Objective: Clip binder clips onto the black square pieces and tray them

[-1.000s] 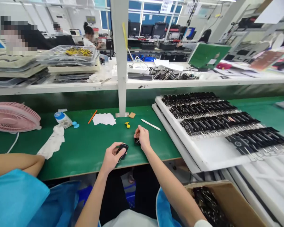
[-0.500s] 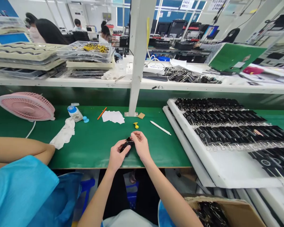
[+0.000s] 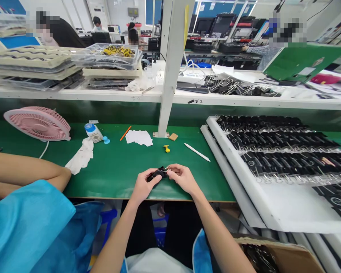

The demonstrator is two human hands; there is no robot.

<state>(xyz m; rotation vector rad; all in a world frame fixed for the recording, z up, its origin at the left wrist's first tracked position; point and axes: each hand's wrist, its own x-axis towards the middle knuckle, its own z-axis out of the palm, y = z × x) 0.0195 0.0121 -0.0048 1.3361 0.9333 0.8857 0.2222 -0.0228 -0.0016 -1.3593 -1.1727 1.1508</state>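
Observation:
Over the near part of the green table, my left hand (image 3: 143, 186) is closed around a small black part (image 3: 156, 175), its thumb lying on top. A black binder clip (image 3: 162, 170) sits at that part's right end. My right hand (image 3: 182, 178) pinches the clip's silvery wire handles (image 3: 168, 169) between thumb and fingers. The fingers hide much of the clip, so I cannot tell how fully it grips the part. Beyond my hands lie a yellow knob-like piece (image 3: 166, 148) and a white pen-like stick (image 3: 197, 152).
On the right, a white foam tray (image 3: 290, 206) bears rows of clipped black parts (image 3: 287, 142). A cardboard box (image 3: 290, 254) stands below it. A pink fan (image 3: 39, 123), a bottle (image 3: 93, 132) and another person's arm (image 3: 28, 170) are at left. A white post (image 3: 170, 76) rises ahead.
My right hand has shifted right and turned, from the top of the clip to its wire handles at the side. The left hand keeps the black part. The camera view has shifted slightly.

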